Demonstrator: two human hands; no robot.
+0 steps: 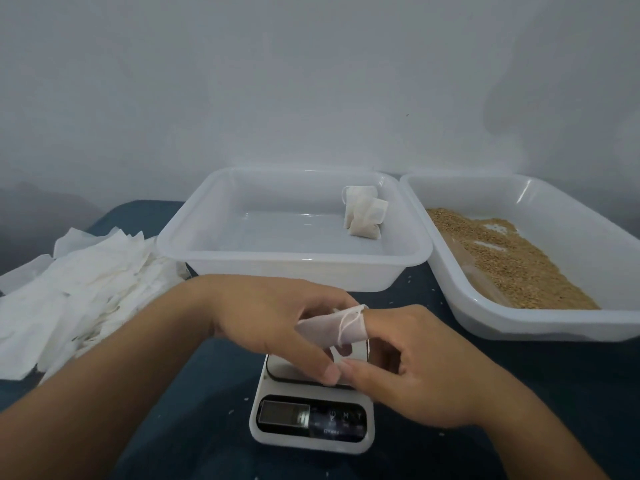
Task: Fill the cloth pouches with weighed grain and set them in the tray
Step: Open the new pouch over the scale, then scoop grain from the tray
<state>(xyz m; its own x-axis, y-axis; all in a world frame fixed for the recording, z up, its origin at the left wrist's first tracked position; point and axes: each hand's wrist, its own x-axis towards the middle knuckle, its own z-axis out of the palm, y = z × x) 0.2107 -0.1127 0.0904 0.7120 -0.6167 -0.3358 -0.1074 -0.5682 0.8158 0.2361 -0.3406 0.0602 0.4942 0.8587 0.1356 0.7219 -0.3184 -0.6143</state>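
Note:
My left hand (266, 317) and my right hand (419, 368) hold a small white cloth pouch (329, 329) with a drawstring between them, just above the white digital scale (311, 420). The pouch sits over my right hand's index fingertip, and my left fingers pinch its other side. Two filled pouches (363, 213) lean in the far right corner of the white tray (294, 268) behind the scale. A second white tray (519, 327) on the right holds brown grain (512, 261).
A heap of empty white pouches (76, 296) lies on the dark blue cloth at the left. A few loose grains are scattered on the cloth around the scale. A pale wall rises behind the trays.

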